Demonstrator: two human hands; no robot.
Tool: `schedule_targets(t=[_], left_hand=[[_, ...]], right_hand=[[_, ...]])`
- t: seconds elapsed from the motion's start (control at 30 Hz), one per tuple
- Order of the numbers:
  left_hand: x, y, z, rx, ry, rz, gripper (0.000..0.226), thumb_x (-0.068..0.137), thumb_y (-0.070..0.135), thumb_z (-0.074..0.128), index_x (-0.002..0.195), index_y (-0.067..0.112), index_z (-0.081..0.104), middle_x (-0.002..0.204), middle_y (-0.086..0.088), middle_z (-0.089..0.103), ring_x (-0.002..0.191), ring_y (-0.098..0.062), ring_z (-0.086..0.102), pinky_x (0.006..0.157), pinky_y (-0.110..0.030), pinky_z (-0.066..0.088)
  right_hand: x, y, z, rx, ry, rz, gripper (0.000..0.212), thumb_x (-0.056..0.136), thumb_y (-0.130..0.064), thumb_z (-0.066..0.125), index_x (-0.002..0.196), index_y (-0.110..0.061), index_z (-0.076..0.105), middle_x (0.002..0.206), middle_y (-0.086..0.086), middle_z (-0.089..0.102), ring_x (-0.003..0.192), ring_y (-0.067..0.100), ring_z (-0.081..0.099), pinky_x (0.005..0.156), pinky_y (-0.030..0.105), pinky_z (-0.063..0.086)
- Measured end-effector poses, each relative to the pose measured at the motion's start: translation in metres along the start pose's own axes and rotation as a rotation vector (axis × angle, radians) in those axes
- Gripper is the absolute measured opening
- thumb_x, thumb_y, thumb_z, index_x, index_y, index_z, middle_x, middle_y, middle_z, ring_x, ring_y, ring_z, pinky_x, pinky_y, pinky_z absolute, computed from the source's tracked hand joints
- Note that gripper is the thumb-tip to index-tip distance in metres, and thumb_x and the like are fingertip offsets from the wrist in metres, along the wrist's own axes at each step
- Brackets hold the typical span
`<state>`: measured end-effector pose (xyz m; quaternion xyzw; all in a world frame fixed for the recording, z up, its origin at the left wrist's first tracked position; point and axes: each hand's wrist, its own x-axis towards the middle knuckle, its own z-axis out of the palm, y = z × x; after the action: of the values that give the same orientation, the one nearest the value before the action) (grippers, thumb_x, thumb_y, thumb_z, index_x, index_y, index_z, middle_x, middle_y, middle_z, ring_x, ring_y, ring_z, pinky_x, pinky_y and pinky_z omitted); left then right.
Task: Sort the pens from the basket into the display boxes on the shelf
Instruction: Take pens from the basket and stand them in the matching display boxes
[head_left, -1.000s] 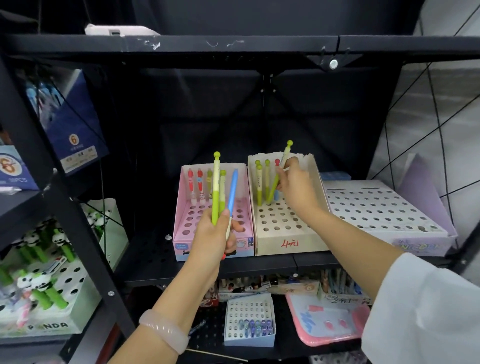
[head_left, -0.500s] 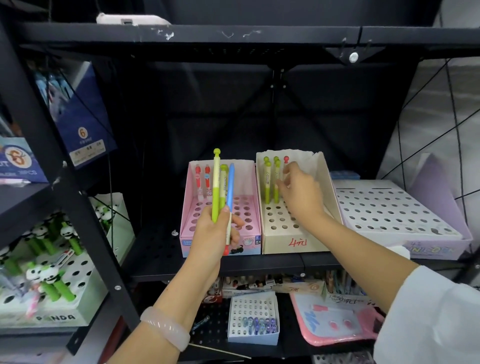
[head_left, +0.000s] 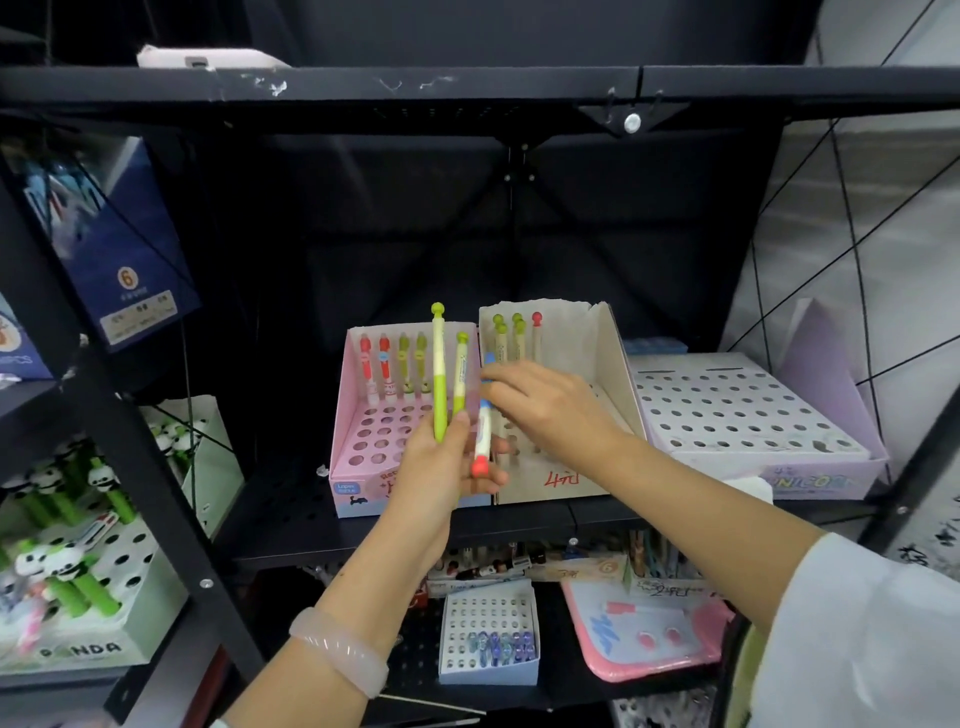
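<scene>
On the shelf (head_left: 415, 525), the pink box (head_left: 363, 447) holds 2 red and 2 green pens in its back row; the beige box (head_left: 597, 364) beside it holds 4 green and 1 red. The left hand (head_left: 441, 467) clamps 2 tall green pens (head_left: 440, 384) upright, plus a blue pen (head_left: 484, 431), red tip down. The right hand (head_left: 545, 405) pinches that blue pen's upper end. The lilac box (head_left: 727, 405) farther right shows only holes.

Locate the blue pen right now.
Centre of the head view: the blue pen stands in the left hand, pinched by the right hand, before the pink box.
</scene>
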<state>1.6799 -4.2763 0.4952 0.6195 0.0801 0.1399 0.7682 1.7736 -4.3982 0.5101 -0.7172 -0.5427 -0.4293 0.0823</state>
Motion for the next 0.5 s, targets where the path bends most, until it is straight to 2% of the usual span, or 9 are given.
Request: schedule_targets(t=[0.07,0.17,0.23,0.33,0.43,0.5], left_hand=[[0.002,-0.001,-0.003,0.062,0.027,0.024,0.012,0.099,0.023,0.04,0.103,0.02,0.051,0.065,-0.003,0.066,0.04,-0.012,0.052,0.042,-0.022,0.047],[0.005,-0.002,-0.007,0.123,0.036,0.048,0.01,0.099,0.022,0.042,0.096,0.022,0.051,0.058,0.003,0.053,0.036,-0.006,0.037,0.038,-0.017,0.035],[0.006,-0.003,-0.008,0.124,0.025,0.055,0.01,0.098,0.021,0.042,0.093,0.019,0.051,0.058,0.003,0.046,0.037,-0.005,0.03,0.036,-0.015,0.029],[0.008,-0.005,-0.008,0.12,0.04,0.048,0.015,0.099,0.023,0.04,0.09,0.016,0.051,0.057,0.003,0.042,0.038,-0.005,0.027,0.037,-0.015,0.026],[0.01,-0.007,-0.008,0.072,0.049,0.028,0.02,0.1,0.024,0.038,0.091,0.015,0.053,0.054,0.006,0.044,0.038,-0.005,0.027,0.037,-0.015,0.026],[0.012,-0.006,-0.009,0.048,0.04,0.02,0.019,0.1,0.023,0.037,0.092,0.015,0.052,0.051,0.008,0.046,0.037,-0.005,0.029,0.036,-0.015,0.027]], right_hand=[[-0.004,0.01,-0.002,0.069,0.028,0.195,0.02,0.073,0.005,0.071,0.092,-0.001,0.067,0.097,0.012,0.069,0.088,0.027,0.067,0.065,0.032,0.055],[-0.007,0.034,0.002,0.298,0.122,0.762,0.009,0.091,-0.008,0.055,0.098,-0.006,0.06,0.09,0.008,0.064,0.084,0.025,0.062,0.071,0.035,0.05],[-0.009,0.052,0.009,0.398,0.147,1.014,0.009,0.094,-0.014,0.051,0.1,-0.009,0.057,0.086,0.001,0.06,0.081,0.019,0.059,0.075,0.035,0.051],[-0.012,0.068,0.022,0.438,0.102,1.158,0.009,0.095,-0.015,0.051,0.1,-0.009,0.055,0.084,0.0,0.057,0.078,0.017,0.058,0.076,0.036,0.052],[-0.012,0.074,0.035,0.396,-0.015,1.163,0.005,0.095,-0.016,0.05,0.091,-0.012,0.052,0.074,-0.001,0.054,0.07,0.018,0.054,0.061,0.03,0.046],[-0.009,0.076,0.041,0.357,-0.132,1.161,0.01,0.096,-0.018,0.046,0.094,-0.011,0.053,0.073,0.0,0.052,0.068,0.019,0.052,0.059,0.031,0.043]])
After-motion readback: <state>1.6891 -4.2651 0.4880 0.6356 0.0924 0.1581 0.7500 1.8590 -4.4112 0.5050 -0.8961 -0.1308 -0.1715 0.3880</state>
